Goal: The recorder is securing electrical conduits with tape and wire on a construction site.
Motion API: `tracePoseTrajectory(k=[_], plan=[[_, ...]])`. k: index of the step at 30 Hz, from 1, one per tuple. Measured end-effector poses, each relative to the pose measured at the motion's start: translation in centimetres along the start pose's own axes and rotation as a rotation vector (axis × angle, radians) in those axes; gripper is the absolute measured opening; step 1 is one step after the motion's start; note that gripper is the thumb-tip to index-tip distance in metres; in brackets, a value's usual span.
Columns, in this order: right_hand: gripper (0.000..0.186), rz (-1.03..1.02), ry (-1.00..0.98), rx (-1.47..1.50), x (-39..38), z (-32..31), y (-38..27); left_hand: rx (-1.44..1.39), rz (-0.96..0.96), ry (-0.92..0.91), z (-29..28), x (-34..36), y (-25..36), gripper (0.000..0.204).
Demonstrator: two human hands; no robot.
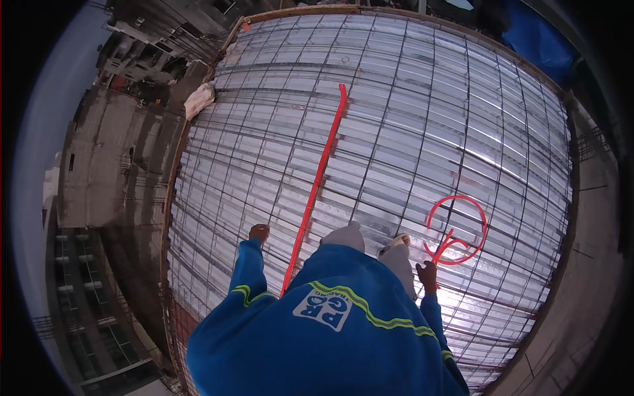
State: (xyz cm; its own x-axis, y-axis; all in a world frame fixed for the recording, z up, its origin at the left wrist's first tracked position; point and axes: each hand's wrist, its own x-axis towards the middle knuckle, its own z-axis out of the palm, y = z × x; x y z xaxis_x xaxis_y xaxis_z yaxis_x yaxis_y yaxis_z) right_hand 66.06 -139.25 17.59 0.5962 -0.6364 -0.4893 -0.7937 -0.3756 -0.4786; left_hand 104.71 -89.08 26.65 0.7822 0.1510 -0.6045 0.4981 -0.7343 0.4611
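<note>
The right hand point(428, 272) is closed around a bunch of red tubing point(485, 228), near the person's right leg. From the fist the tubing runs forward and to the right — one length bends round into a wide loop over the mesh point(467, 86), while shorter stretches cross and curve inside it. Whether the loop touches the bars, I cannot tell.

The left hand point(259, 232) is out ahead of the left sleeve, low in the view, above the mesh. Its fingers are too dark and small to read, so I cannot tell whether it is open or closed. Nearest to it is a long red tube point(317, 183), which lies to its right along the deck point(386, 178), its far end split into separate tips; the near end passes out of sight behind the blue shirt point(264, 350).

Grey trousers point(399, 265) show just ahead of the shirt. A timber edge point(177, 155) borders the deck on the left, with a white sack point(199, 100) on it — beyond lie buildings point(99, 145). A blue tarp point(538, 43) is at upper right.
</note>
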Motion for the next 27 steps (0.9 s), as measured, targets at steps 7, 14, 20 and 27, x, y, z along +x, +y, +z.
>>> tracePoseTrajectory(k=[7, 14, 20, 27], plan=[[0.031, -0.761, -0.078, -0.313, 16.6, -7.4, -0.7, -0.235, 0.324, -0.188, 8.6, -11.1, 7.5, 0.023], [0.033, -0.809, -0.187, -0.584, 26.8, -12.5, -9.4, -0.273, 0.316, -0.036, 14.5, -8.7, 15.2, 0.028], [0.062, -0.146, -0.684, -0.569, 33.9, -12.4, -15.3, -0.091, 0.224, -0.240, 19.0, 1.9, 28.1, 0.056], [0.069, -0.235, -0.774, -0.853, 37.4, -17.4, -26.3, 0.340, 0.300, -0.539, 21.0, 7.9, 38.7, 0.074]])
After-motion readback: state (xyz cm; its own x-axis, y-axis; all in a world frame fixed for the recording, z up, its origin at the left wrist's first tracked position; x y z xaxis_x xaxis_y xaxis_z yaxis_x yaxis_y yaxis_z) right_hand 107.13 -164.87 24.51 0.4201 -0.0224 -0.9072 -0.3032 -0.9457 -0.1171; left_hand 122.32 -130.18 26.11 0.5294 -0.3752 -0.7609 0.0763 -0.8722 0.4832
